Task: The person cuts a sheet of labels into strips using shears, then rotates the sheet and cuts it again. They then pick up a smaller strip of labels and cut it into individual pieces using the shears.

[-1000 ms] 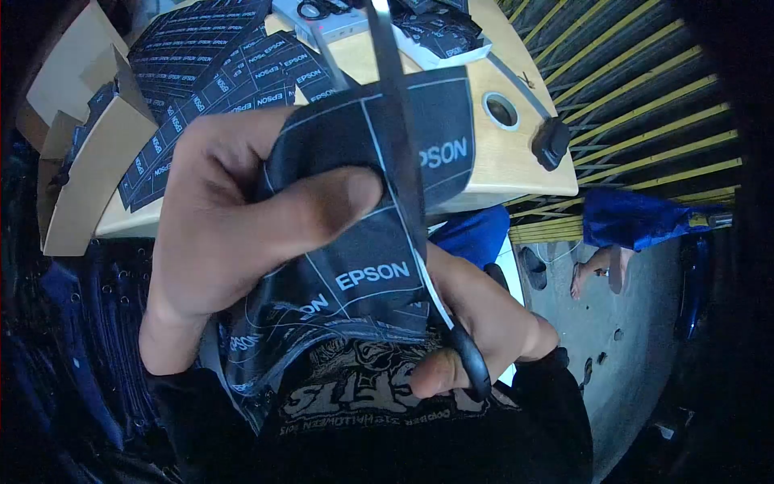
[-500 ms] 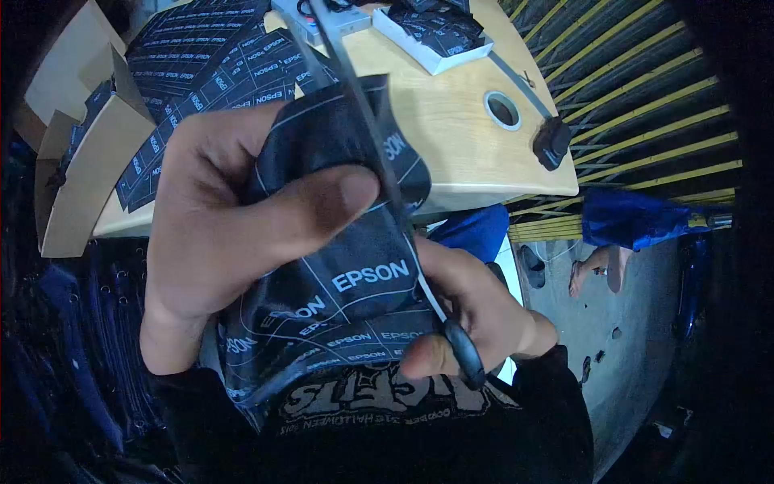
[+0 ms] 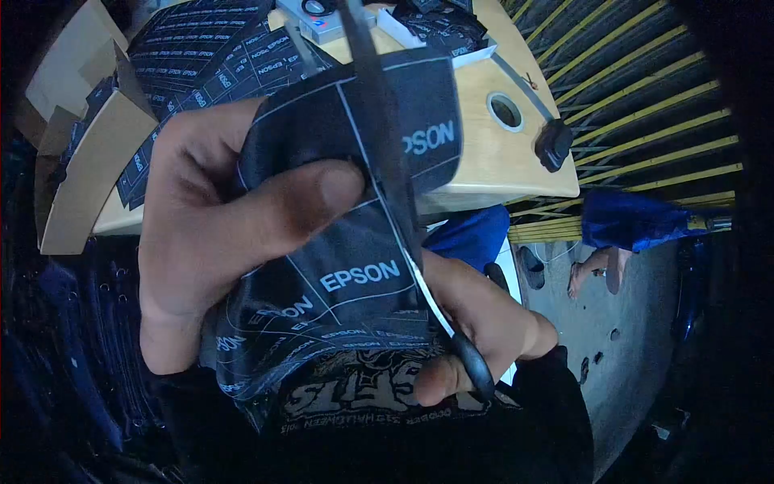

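Observation:
My left hand (image 3: 218, 218) pinches a black sheet printed with EPSON labels (image 3: 355, 250), its thumb pressed flat on top near a white dividing line. My right hand (image 3: 492, 315) grips a pair of scissors (image 3: 431, 298) by the black handles, thumb through one loop. The blades point up and away, running along the white line beside my left thumb. To the right of the blades a labelled flap (image 3: 431, 121) stands out. The sheet's lower part hangs in folds before my black shirt (image 3: 371, 395).
On the wooden table (image 3: 476, 161) lie more EPSON-printed sheets (image 3: 185, 56), a grey box (image 3: 322, 22) and a white tray (image 3: 476, 52) of black pieces. A cardboard box (image 3: 97, 161) stands left. Yellow-slatted gate (image 3: 637, 105) and another person's foot (image 3: 587, 270) are at right.
The flap right of the blades has swung outward and shows more of its label. The scissor blades look closer together, and my left hand has shifted slightly left.

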Available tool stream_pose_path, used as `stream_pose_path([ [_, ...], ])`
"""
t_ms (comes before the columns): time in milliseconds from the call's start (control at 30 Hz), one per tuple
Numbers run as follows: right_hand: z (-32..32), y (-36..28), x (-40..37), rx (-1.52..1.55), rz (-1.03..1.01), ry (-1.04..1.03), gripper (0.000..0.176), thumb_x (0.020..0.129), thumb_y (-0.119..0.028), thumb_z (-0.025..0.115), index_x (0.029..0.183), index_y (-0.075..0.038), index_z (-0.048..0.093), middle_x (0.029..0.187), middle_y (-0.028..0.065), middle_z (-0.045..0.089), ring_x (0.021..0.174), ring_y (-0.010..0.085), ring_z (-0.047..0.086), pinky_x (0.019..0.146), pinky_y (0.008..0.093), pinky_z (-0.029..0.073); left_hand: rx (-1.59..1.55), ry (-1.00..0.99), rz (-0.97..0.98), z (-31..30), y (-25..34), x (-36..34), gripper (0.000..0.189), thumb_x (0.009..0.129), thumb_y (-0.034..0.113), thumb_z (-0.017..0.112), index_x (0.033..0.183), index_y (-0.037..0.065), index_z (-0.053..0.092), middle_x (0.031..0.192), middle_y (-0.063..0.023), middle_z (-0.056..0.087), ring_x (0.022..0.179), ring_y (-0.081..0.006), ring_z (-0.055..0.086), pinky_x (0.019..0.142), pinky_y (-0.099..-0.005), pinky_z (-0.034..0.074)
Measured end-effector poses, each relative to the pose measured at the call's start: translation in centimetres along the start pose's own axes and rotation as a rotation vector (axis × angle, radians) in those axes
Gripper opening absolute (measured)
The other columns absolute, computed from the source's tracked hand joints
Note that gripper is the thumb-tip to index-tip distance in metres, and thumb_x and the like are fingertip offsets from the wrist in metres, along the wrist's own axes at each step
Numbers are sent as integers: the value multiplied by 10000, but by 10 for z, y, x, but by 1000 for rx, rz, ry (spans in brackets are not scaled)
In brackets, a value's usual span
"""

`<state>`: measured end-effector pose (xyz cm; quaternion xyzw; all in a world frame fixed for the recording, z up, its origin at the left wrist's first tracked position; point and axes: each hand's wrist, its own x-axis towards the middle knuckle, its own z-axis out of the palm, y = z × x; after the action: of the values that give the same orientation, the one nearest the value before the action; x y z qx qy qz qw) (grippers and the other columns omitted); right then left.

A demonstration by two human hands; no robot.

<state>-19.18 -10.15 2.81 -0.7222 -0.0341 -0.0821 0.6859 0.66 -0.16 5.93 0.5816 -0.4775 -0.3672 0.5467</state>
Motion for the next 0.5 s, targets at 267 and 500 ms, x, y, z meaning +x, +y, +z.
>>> stream_pose_path([
  [267, -2, -4, -1, -25, 29, 5, 637, 739, -327, 714, 1180, 13, 406, 1006, 151, 566, 897, 240, 593, 761, 330, 459, -6, 12, -14, 5, 2, 1, 290, 621, 120, 742, 866, 15, 628, 786, -20, 625, 721, -103, 568, 709, -238, 427],
  [500, -1, -1, 0, 14, 25, 26, 615, 744, -315, 713, 1177, 5, 416, 997, 143, 567, 903, 228, 588, 760, 322, 455, -12, 18, -27, 6, 2, 5, 290, 620, 131, 744, 861, 16, 629, 784, -19, 624, 722, -105, 567, 711, -239, 425],
])
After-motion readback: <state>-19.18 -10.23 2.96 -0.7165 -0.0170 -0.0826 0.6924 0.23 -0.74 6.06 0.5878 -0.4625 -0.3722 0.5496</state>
